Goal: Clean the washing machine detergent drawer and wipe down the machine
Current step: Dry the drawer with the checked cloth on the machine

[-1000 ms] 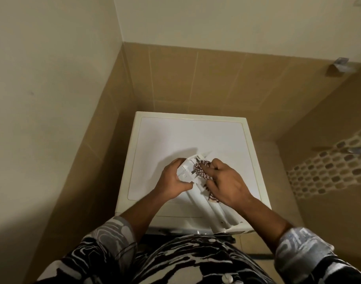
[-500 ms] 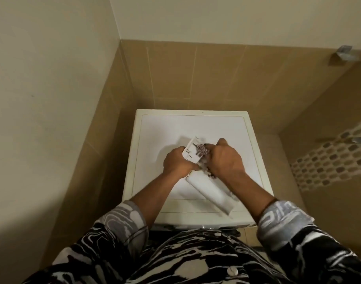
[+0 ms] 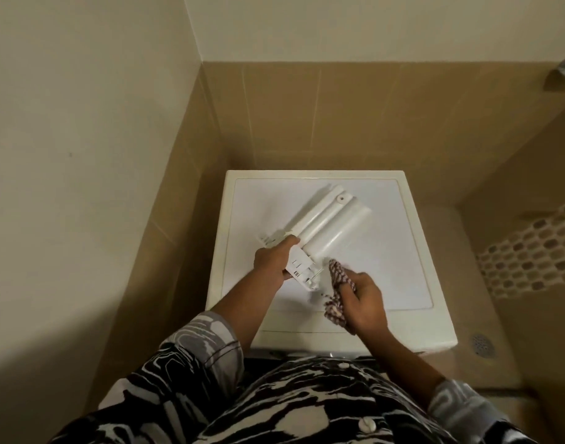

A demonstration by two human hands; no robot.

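I judged the detergent drawer (image 3: 326, 225) mid-clean, the washing machine (image 3: 387, 251) not yet wiped.
My left hand (image 3: 273, 262) gripped the drawer; my right hand (image 3: 364, 302) clutched the cloth (image 3: 337, 274) beside it.

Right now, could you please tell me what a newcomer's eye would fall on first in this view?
The long white detergent drawer stands out first, lying slantwise over the white top of the washing machine, gripped at its near end by the left hand. Just to its right, the right hand holds a red-and-white patterned cloth close to that same end.
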